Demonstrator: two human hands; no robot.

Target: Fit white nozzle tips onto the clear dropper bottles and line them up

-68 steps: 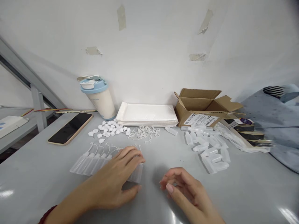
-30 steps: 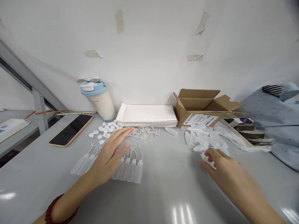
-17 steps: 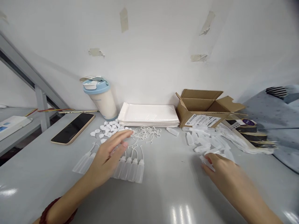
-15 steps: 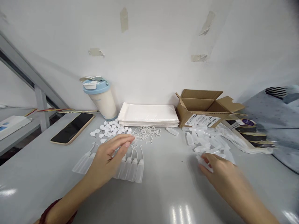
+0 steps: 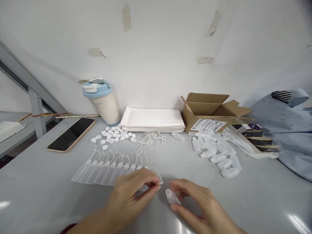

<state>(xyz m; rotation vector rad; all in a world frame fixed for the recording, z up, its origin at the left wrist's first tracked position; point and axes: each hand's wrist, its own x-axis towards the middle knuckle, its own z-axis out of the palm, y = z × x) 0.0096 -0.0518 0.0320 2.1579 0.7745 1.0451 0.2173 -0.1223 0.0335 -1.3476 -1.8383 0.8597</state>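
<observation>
My left hand (image 5: 136, 191) pinches a thin white strap (image 5: 156, 171), which arcs up from between thumb and finger. Opposite it, my right hand (image 5: 195, 201) holds a small translucent plastic bottle (image 5: 172, 197) with its open neck tilted up toward the left. A short gap separates the strap's end from the bottle neck. Behind my left hand lies a row of several bottles fitted with straps (image 5: 99, 170), partly covered by the hand. A tangle of loose white straps (image 5: 148, 139) lies farther back, beside a heap of small white caps (image 5: 115, 134).
Several loose bottles (image 5: 218, 158) lie at the right, in front of an open cardboard box (image 5: 207, 110). A stack of white padded envelopes (image 5: 153, 119) is against the wall. At the left are a tumbler (image 5: 104, 105) and a phone (image 5: 71, 135).
My right hand has brought a bottle from the right-hand pile to the front middle. My left hand has moved from the strap tangle toward the front, with a strap in its fingers.
</observation>
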